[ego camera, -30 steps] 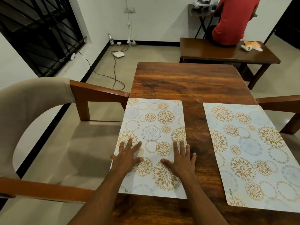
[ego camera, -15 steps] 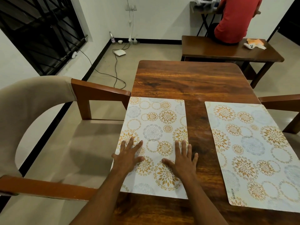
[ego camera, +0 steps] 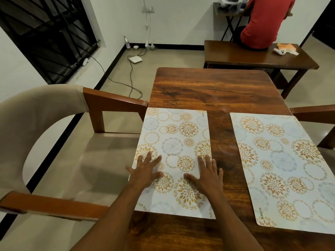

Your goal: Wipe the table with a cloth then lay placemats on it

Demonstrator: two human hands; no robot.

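Note:
Two white placemats with gold and grey flower circles lie on the dark wooden table (ego camera: 208, 87). The left placemat (ego camera: 174, 142) sits along the table's left edge. My left hand (ego camera: 145, 171) presses flat on its near left part, fingers spread. My right hand (ego camera: 206, 174) lies flat on its near right edge, with the outer fingers over bare wood. The right placemat (ego camera: 282, 163) lies apart to the right, untouched. An orange and white cloth (ego camera: 286, 48) lies on the far bench.
A beige armchair (ego camera: 45, 142) with wooden arms stands against the table's left side. Another chair arm (ego camera: 315, 113) shows at the right. A wooden bench (ego camera: 257, 55) stands beyond the table with a person in a red shirt (ego camera: 262, 22) seated on it. Cables (ego camera: 126, 82) trail across the floor.
Both hands stay flat on the left placemat; the mat and hands have barely shifted. The view has moved slightly.

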